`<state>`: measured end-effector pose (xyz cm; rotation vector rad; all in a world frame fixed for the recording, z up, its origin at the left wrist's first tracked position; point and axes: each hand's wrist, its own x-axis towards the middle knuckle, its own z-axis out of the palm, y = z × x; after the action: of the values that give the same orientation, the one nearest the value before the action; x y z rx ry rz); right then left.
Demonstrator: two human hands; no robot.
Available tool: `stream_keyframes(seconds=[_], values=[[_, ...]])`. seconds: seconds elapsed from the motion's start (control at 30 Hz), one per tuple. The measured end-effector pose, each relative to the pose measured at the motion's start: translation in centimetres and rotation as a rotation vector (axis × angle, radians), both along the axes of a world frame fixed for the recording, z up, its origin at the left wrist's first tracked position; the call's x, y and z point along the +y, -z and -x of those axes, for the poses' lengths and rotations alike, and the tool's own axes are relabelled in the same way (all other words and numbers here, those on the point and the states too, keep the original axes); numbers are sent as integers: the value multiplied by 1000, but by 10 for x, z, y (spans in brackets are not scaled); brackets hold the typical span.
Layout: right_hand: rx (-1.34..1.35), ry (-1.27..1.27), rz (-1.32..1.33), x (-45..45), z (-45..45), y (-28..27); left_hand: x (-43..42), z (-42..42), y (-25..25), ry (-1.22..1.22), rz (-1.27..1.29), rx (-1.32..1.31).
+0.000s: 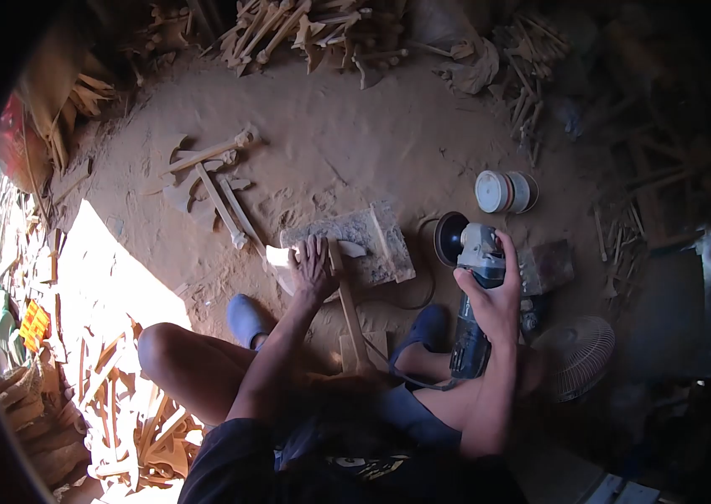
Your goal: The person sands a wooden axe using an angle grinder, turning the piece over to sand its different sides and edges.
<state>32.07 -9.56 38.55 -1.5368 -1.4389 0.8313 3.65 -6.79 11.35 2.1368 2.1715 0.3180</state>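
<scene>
My left hand (313, 267) presses down on a pale, flat bone piece (278, 257), its fingers over the middle and hiding part of it. The bone lies across a worn, dusty slab (389, 244) on the ground. Beside that hand, a wooden stick (349, 311) runs from the slab back toward my lap. In my right hand (498, 298) is an angle grinder (471, 336), gripped around its body near the head. Its dark round disc (451, 238) points forward, to the right of the slab and apart from the bone. Whether the disc spins I cannot tell.
Several long bones (217, 185) lie ahead on the left, with a larger bone heap (288, 34) at the back. A white tub (494, 191) stands beyond the grinder. A fan (578, 357) is at right; a cord (433, 286) loops behind the slab. More bones (120, 412) lie left.
</scene>
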Motion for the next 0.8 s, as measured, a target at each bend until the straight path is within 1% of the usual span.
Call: stream_keyframes(seconds=[0.03,0.07,0.1,0.17,0.23,0.27,0.33,0.37,0.4,0.43,0.47,0.53,0.57,0.6,0.63,0.67,0.7,0.73,0.77,0.8], values=[[41,24,-9,-2,-7,-18,-7,-12,-4,-86,-92,-41],[25,45,-108,-2,-11,-31,-16,-24,-22,-144,141,-146],[-25,29,-203,3,-29,-32,-29,-34,-41,-206,375,-252],[113,107,-142,1,-35,-56,-70,-62,28,-151,568,-117],[16,189,-250,7,-49,-45,-88,-74,-6,-263,771,-328],[-31,230,-305,10,-56,-41,-90,-82,-2,-288,721,-396],[151,284,-224,4,-49,-38,-96,-85,27,-345,629,-513],[241,313,-176,2,-48,-36,-96,-84,46,-333,586,-615],[219,307,-144,-1,-55,-28,-101,-87,65,-315,553,-717],[207,305,-155,-5,-57,-25,-101,-88,66,-290,515,-819],[195,303,-174,-6,-58,-24,-99,-88,64,-259,452,-802],[175,310,-210,-10,-60,-22,-93,-81,22,-198,323,-765],[208,306,-242,-9,-62,-22,-87,-74,1,-169,261,-742],[242,306,-269,-9,-63,-23,-71,-64,-15,-185,319,-692],[276,311,-293,-9,-65,-21,-59,-50,-10,-132,208,-690],[228,347,-309,-8,-69,-17,-51,-35,-5,-34,9,-547],[224,354,-306,-9,-70,-15,-39,-13,-28,19,111,-563],[217,359,-306,-10,-71,-16,-31,-8,-83,26,121,-358],[209,360,-306,-10,-71,-16,-19,8,-91,75,113,-286],[234,347,-316,-9,-72,-13,-6,25,-88,133,53,-225]])
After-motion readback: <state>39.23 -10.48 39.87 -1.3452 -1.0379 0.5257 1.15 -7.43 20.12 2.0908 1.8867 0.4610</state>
